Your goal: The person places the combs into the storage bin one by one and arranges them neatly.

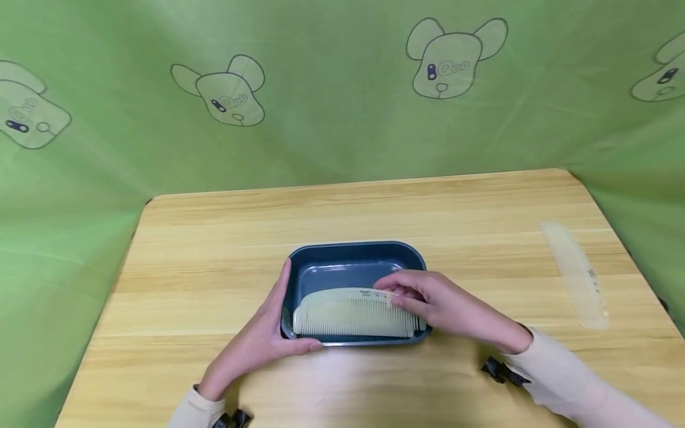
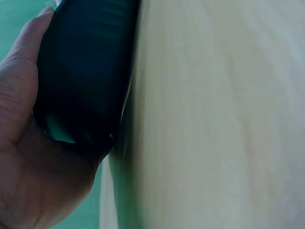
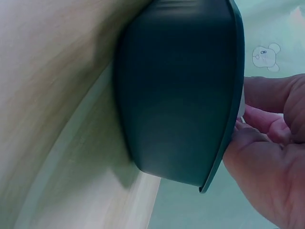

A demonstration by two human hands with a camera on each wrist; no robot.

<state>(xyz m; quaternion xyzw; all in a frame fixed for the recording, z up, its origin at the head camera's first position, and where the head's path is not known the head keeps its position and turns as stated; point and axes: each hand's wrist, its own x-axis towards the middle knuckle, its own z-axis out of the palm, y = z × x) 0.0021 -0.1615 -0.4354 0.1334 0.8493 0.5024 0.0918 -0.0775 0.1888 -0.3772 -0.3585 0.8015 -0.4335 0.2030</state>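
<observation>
A pale, translucent comb (image 1: 348, 312) lies lengthwise along the near side of a dark blue rectangular box (image 1: 342, 272), teeth facing the near wall. My right hand (image 1: 446, 303) pinches its right end between thumb and fingers. Pale edges beyond both ends suggest another comb beneath it, mostly hidden. My left hand (image 1: 270, 330) grips the box's left end, with the thumb along the near wall and fingers on the left side. In the right wrist view, the outer wall of the box (image 3: 178, 100) hides most of the comb, and the right hand (image 3: 271, 138) is at the rim.
Another translucent comb (image 1: 577, 276) lies on the right part of the wooden table (image 1: 214, 249), well apart from the box. Green cloth (image 1: 332, 119) with printed bear heads hangs behind the table and at its sides.
</observation>
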